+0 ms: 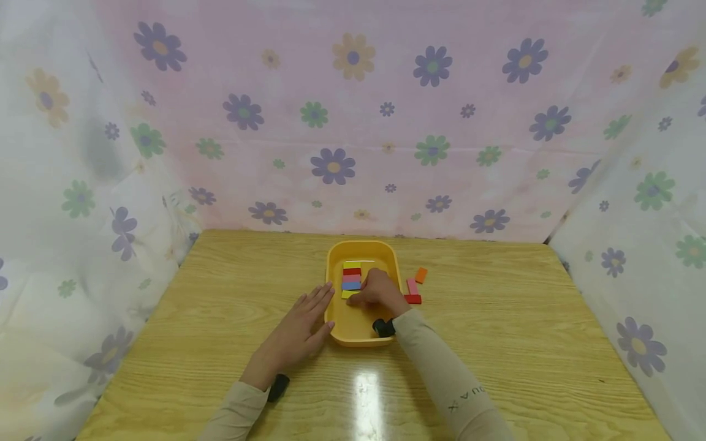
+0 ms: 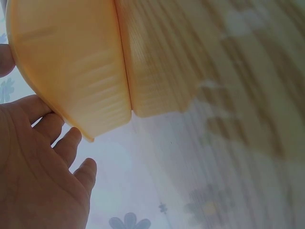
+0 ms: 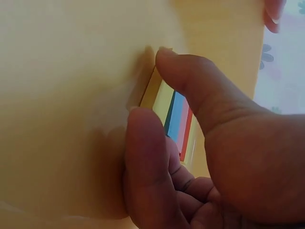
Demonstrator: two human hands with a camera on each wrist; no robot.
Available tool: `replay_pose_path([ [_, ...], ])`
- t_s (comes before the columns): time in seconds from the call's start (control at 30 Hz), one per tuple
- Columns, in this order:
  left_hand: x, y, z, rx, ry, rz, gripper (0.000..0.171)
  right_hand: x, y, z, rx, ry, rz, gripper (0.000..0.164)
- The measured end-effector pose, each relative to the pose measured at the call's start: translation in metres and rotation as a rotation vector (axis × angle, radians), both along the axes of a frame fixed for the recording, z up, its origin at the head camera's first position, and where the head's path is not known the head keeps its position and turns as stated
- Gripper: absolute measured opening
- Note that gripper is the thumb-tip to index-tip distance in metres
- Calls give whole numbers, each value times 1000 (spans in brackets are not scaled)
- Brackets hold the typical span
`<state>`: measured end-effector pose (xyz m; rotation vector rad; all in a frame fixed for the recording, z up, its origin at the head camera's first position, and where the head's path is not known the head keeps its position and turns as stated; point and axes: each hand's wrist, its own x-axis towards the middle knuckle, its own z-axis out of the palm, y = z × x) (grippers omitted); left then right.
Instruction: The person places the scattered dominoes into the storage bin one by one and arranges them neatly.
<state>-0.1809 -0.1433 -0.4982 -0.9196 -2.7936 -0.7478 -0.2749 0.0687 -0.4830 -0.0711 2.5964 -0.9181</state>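
A yellow plastic tray stands on the table with a column of flat coloured blocks inside: yellow, red, pink and blue. At the column's near end lies another yellow block, and my right hand pinches it between thumb and index finger, one at each end. My left hand has its fingers extended against the tray's left side. From the left wrist, fingertips show along the tray's rim, with the thumb farther along it.
Right of the tray, an orange block, a pink block and a red block lie on the wooden table. Flowered cloth hangs behind the table and on both sides.
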Motion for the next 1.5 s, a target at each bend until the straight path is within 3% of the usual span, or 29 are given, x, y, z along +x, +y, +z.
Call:
replay_pose_path([
  [0.57,-1,-1,0,-8,-1,-7,64,-2,-2,-5,15,0,-16,39],
  [1.0,-1,-1,-1,0,-7,-1,64,2,-2,0,-37,2,-16,38],
  [1.5,-1,-1,-2,-2,10,-1,64,-2,4,6,-25,-6,30,41],
])
